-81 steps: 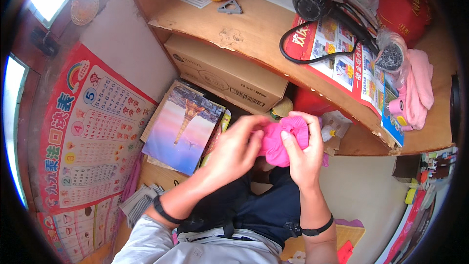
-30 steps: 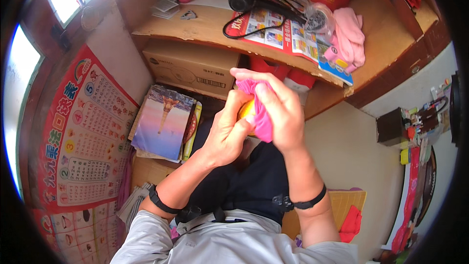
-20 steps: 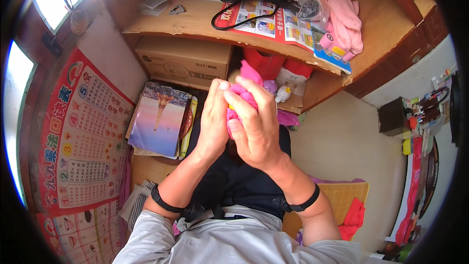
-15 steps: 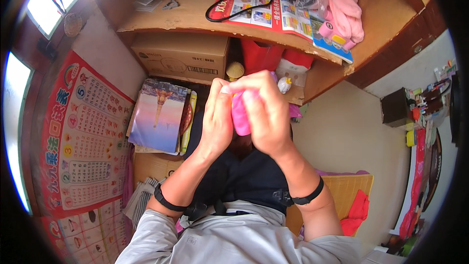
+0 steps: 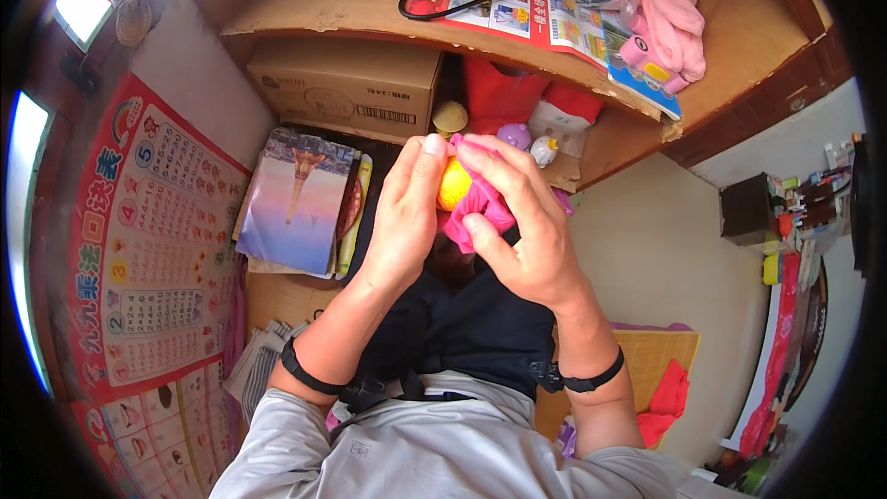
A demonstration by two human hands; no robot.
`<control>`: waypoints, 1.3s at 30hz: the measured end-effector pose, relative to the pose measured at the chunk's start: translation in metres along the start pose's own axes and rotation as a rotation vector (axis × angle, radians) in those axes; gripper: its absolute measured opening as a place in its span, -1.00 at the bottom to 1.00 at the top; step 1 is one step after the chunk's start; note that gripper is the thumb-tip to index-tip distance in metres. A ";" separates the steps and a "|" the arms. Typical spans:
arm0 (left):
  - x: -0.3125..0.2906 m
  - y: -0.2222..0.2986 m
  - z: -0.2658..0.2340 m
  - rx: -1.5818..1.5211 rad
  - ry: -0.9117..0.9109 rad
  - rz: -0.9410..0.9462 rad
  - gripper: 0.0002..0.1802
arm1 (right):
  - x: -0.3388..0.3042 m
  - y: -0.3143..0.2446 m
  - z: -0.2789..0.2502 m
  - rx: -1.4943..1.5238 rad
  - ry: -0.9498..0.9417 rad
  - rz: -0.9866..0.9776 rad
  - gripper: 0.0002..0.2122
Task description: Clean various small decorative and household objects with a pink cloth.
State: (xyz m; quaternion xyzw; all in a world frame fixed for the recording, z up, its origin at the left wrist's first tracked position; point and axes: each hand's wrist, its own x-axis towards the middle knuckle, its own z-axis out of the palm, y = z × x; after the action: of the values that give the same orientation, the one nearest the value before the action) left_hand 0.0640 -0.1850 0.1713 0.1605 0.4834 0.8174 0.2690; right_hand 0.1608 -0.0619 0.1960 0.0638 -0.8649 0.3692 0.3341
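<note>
Both hands are raised together in front of my lap. Between them sits a round, bright yellow object (image 5: 453, 187), textured like a small ball, its far and lower parts hidden. My left hand (image 5: 411, 192) curls along its left side, thumb on top. A pink cloth (image 5: 482, 211) lies bunched against its right side and hangs a little below. My right hand (image 5: 527, 231) pinches this cloth between thumb and fingers, the thumb at its lower edge.
Ahead is a wooden desk (image 5: 342, 23) with a flyer, a black cable and a pink towel (image 5: 667, 18). Underneath stand a cardboard box (image 5: 342, 83), a yellow-tan round item (image 5: 450, 117) and small figurines. A picture-covered stack (image 5: 296, 203) lies left, beside a wall chart (image 5: 157, 259).
The hands have parted slightly and the right fingers have opened out. The yellow object now shows clearly; the pink cloth is spread to its right rather than bundled over it.
</note>
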 end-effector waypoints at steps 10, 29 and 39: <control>-0.007 0.001 -0.004 0.433 0.009 0.251 -0.56 | -0.006 -0.009 0.007 -0.283 0.086 -0.153 -0.46; -0.033 -0.010 -0.010 0.929 -0.161 0.648 -0.72 | -0.034 -0.003 -0.008 0.642 -0.053 0.678 -0.71; -0.023 -0.053 -0.021 0.344 -0.073 -0.044 -0.66 | -0.061 0.005 0.018 -0.245 -0.035 -0.016 -0.49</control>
State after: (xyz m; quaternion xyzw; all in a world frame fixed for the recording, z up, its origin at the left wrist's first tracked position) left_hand 0.0861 -0.1930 0.1144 0.2232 0.6096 0.7100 0.2728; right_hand 0.1962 -0.0790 0.1462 0.0360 -0.9087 0.2568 0.3270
